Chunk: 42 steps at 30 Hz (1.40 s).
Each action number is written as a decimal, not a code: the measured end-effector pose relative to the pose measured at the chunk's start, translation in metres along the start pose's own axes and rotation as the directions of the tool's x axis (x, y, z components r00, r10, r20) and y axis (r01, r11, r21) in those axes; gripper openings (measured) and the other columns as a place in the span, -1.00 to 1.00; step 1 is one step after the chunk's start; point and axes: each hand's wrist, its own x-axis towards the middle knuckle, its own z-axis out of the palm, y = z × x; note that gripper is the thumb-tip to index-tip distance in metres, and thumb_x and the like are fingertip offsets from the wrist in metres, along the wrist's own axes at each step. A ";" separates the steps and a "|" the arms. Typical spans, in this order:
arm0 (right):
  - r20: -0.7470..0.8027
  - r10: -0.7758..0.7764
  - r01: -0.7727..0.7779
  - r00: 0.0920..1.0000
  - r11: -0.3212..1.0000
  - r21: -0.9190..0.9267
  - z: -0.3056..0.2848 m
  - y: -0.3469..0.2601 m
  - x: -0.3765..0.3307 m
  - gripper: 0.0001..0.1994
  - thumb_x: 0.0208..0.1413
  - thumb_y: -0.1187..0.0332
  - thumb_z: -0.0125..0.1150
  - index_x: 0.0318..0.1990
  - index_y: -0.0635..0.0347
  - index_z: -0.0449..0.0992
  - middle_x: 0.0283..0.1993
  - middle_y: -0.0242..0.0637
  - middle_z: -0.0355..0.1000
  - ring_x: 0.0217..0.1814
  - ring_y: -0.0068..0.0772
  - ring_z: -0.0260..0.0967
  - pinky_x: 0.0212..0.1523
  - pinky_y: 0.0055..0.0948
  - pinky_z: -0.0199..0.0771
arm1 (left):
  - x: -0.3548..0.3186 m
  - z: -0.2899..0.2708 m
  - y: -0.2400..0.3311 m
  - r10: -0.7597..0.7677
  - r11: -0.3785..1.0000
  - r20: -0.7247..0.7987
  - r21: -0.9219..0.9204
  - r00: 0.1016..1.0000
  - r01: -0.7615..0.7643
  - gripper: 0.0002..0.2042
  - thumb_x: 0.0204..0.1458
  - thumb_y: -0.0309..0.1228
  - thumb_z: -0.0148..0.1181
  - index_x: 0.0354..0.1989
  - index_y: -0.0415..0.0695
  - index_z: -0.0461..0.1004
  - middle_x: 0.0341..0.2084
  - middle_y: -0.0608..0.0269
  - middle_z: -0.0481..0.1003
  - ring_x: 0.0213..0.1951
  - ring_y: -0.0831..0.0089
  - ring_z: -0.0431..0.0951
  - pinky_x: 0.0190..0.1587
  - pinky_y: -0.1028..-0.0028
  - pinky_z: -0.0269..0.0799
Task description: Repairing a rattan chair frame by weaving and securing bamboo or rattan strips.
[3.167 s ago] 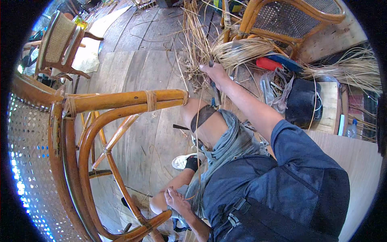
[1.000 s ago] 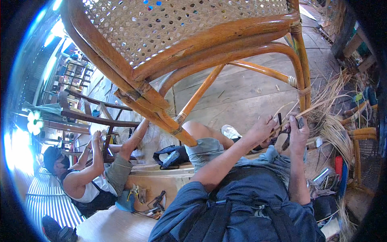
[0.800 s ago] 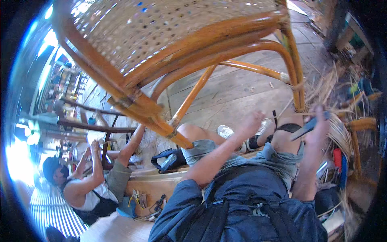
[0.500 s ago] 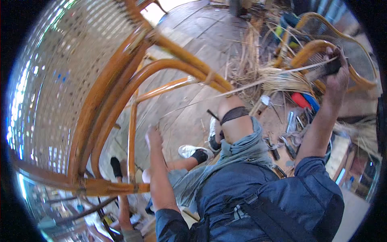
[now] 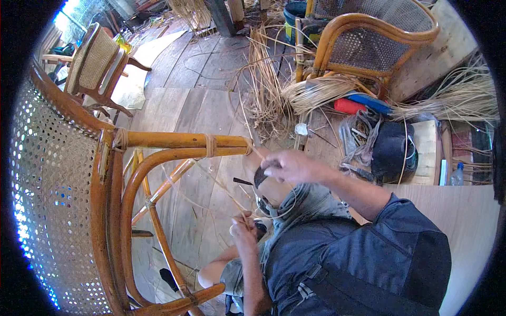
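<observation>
Right hand [image 5: 295, 166]: closed around a small dark tool, blade or grip unclear, and pinching the thin pale cane strand [image 5: 224, 189] near the end of the upper rail. Sits just beside the wrapped joint [image 5: 247, 146] at its 4 o'clock.

Left hand [image 5: 243, 231]: closed on the same strand lower down, fingers pinched, at 7 o'clock of the right hand. Strand runs slack between the 2 hands and loops back toward the chair frame.

Work piece: honey-coloured bent rattan armchair with woven cane panel [image 5: 153, 158], tipped on its side, fills 9 o'clock of the view. Upper straight rail and the curved rail under it are touching.

Progress, judged from the frame:
- 2 bindings on the upper rail look finished: one at the corner [image 5: 121, 139], one mid-rail [image 5: 210, 145].
- A lower brace binding [image 5: 151, 202] also looks done.
- The rail-end wrap is in hand, loose strand not yet pulled tight or trimmed.
- Cannot tell whether joints at the far bottom are bound.

Further out: bundle of pale cane strips [image 5: 316, 90] at 1 o'clock on the wooden plank floor [image 5: 174, 100], second rattan armchair [image 5: 369, 42] behind it, black bag [image 5: 392, 152] at 3 o'clock, small wooden chair [image 5: 97, 68] at 10 o'clock.
</observation>
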 end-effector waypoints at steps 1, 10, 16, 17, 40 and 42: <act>0.003 0.002 -0.002 1.000 1.000 0.005 0.005 0.006 -0.001 -0.75 0.05 0.23 0.08 -0.23 0.21 0.44 -0.53 -0.43 0.39 -0.53 -0.62 0.33 -0.47 -0.55 0.34 | -0.001 0.010 -0.005 -0.004 1.000 -0.003 0.003 1.000 0.004 -0.51 0.17 -0.04 -0.34 -0.33 -0.22 0.40 -0.70 0.47 0.20 -0.64 0.68 0.16 -0.61 0.66 0.06; -0.330 0.298 -0.142 0.896 0.895 0.422 -0.002 0.060 -0.023 -0.78 -0.05 0.26 0.18 -0.54 0.22 0.41 -0.70 -0.38 0.32 -0.70 -0.57 0.24 -0.65 -0.51 0.25 | -0.001 -0.002 -0.028 0.049 0.988 -0.146 -0.139 0.988 -0.069 -0.43 0.09 0.13 -0.37 -0.35 -0.20 0.34 -0.73 0.45 0.16 -0.77 0.62 0.08 -0.76 0.59 -0.01; -0.548 0.037 -0.176 0.836 0.963 -0.203 0.015 0.051 -0.034 -0.80 -0.07 0.26 0.19 -0.43 0.22 0.44 -0.58 -0.29 0.39 -0.50 -0.48 0.36 -0.47 -0.42 0.32 | 0.009 -0.087 -0.092 -0.048 0.869 -0.159 -0.493 0.986 -0.037 -0.40 0.05 0.18 -0.42 -0.34 -0.16 0.33 -0.70 0.30 0.26 -0.78 0.49 0.16 -0.74 0.59 0.13; -0.500 0.021 -0.156 0.866 0.961 -0.230 0.020 0.044 -0.033 -0.83 -0.07 0.27 0.21 -0.41 0.17 0.46 -0.53 -0.39 0.41 -0.46 -0.54 0.37 -0.45 -0.48 0.32 | 0.024 -0.128 -0.119 0.189 0.758 0.168 -0.652 0.968 -0.035 -0.42 0.05 0.16 -0.36 -0.28 -0.16 0.33 -0.61 0.26 0.31 -0.67 0.45 0.25 -0.66 0.53 0.21; -0.936 -0.229 -0.251 0.266 0.921 -0.296 -0.391 -0.068 -0.032 -0.72 0.00 0.26 0.05 -0.48 0.37 0.49 -0.60 -0.19 0.41 -0.67 -0.30 0.31 -0.63 -0.35 0.34 | -0.083 0.038 0.087 0.898 0.128 0.308 0.499 0.314 -0.857 -0.38 0.04 0.04 -0.14 0.12 -0.23 0.14 0.09 -0.19 0.10 0.15 -0.10 0.07 0.13 0.04 0.00; -0.452 -0.130 0.380 0.882 0.763 0.523 -0.495 0.005 -0.061 -0.77 -0.01 0.30 0.05 -0.53 0.28 0.51 -0.62 -0.20 0.39 -0.72 -0.37 0.26 -0.75 -0.40 0.22 | -0.043 0.008 0.059 0.854 0.266 0.256 0.532 0.452 -0.804 -0.43 0.06 -0.01 -0.16 0.11 -0.23 0.16 0.08 -0.16 0.13 0.15 -0.05 0.09 0.14 0.10 0.01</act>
